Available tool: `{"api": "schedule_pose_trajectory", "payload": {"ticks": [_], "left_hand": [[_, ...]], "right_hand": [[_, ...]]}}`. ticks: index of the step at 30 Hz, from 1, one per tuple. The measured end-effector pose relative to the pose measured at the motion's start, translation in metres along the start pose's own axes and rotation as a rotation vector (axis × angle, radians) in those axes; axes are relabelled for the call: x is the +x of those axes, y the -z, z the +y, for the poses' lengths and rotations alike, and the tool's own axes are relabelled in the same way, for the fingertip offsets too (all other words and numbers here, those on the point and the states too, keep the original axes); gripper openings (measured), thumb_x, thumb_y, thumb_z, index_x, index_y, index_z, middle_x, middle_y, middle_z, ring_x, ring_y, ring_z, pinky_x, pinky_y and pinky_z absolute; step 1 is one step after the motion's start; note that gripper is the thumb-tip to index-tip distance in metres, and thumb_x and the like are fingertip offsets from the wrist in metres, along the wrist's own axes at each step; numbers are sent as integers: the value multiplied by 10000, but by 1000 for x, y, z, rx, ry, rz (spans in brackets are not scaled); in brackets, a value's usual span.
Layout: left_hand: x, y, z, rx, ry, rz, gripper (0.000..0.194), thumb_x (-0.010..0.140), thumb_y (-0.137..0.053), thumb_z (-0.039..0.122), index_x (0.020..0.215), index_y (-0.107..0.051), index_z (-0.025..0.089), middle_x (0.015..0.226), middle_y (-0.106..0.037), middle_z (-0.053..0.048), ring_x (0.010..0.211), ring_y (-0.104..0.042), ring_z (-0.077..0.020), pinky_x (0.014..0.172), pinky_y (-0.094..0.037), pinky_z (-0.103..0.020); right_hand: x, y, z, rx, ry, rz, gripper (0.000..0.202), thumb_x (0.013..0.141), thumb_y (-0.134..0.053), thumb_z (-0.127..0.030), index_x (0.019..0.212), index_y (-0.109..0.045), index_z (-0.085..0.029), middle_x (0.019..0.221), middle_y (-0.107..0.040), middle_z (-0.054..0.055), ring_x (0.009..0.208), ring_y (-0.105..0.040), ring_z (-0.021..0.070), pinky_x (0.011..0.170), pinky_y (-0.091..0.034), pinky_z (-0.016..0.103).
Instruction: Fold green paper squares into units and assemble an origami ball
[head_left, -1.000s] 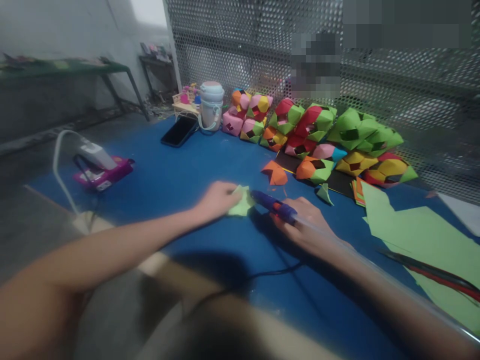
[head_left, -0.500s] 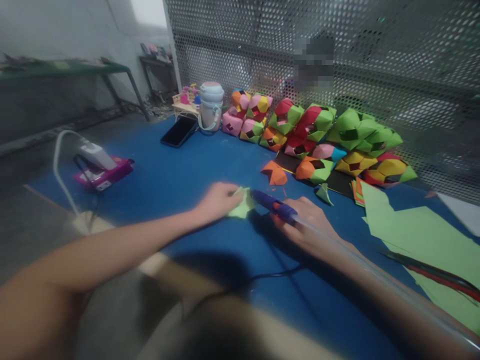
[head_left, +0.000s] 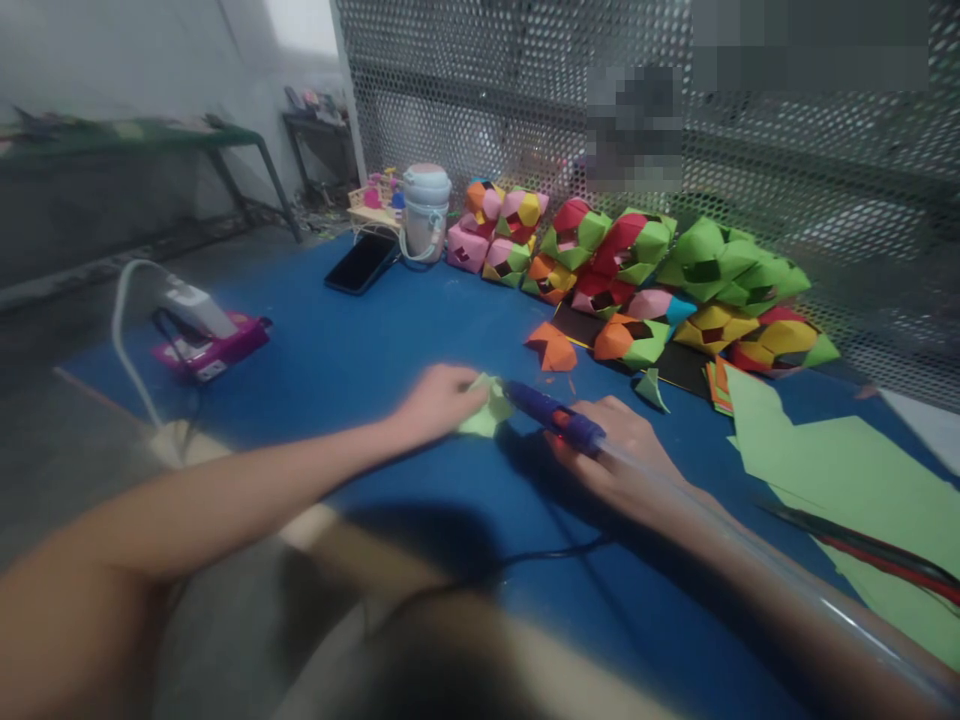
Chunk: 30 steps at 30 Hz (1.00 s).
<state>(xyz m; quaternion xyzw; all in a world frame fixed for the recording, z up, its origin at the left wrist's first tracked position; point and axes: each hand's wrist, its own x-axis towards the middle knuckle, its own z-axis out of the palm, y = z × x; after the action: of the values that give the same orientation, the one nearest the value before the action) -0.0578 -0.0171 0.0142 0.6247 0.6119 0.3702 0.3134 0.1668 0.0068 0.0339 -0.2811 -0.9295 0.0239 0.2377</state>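
Showed a grey perforated metal screen [head_left: 495,130] across the top of the frame, behind a blue tabletop [head_left: 405,330] filling much of the centre. Included, along the screen's foot from centre to right, many-coloured folded-paper shapes [head_left: 634,250]; at upper centre-left, a pale flask [head_left: 426,215] and a dark phone [head_left: 362,264]; at left, a purple power strip [head_left: 221,345]; at far right, loose green sheets [head_left: 862,455].

Placed the folded green paper piece [head_left: 489,415] at mid-frame, with the fingers of the left hand [head_left: 439,405] clamped on its left part. Held a blue glue gun [head_left: 551,415] in the right hand [head_left: 622,445], with fingers wrapped around the body and a clear glue stick [head_left: 832,607] extending toward the lower right. Pointed the nozzle [head_left: 512,390] at the paper's right edge; could not tell contact from a slight gap. Led a black cord [head_left: 540,553] away through the lower centre.

Risked, by judgement, a burn to the left fingers, from pinching so near the nozzle or from glue soaking through. Risked also a crushed fold, from pressing too hard; stray glue strings, from lifting away abruptly; and spoiled aim, from a snagged cord or a knock to the long stick.
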Motion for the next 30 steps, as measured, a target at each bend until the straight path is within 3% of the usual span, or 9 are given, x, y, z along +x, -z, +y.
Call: {"api": "schedule_pose_trajectory", "payload": {"ticks": [19, 25, 30], "left_hand": [[1, -1, -3, 9, -24, -1, 298, 752, -485, 317, 507, -381, 181, 503, -333, 50, 496, -307, -81, 472, -203, -230], [4, -1, -5, -81, 40, 56, 255, 746, -515, 269, 521, -474, 158, 511, -417, 44, 482, -342, -68, 450, -236, -208], [4, -3, -4, -280, 125, 56, 171, 750, -562, 228, 625, -614, 124, 568, -581, 0, 484, -484, -71, 444, -352, -184]], "right_hand": [[1, 2, -2, -13, -22, -13, 250, 898, -437, -288, 709, -567, -191, 613, -606, 29, 552, -503, 151, 547, -333, 260], [2, 6, 3, 60, -168, -92, 269, 863, -425, -362, 726, -589, -198, 615, -574, 31, 551, -490, 165, 551, -358, 277], [6, -9, 17, 195, -468, -48, 368, 849, -422, -486, 724, -580, -178, 594, -552, 41, 534, -487, 179, 504, -357, 284]]}}
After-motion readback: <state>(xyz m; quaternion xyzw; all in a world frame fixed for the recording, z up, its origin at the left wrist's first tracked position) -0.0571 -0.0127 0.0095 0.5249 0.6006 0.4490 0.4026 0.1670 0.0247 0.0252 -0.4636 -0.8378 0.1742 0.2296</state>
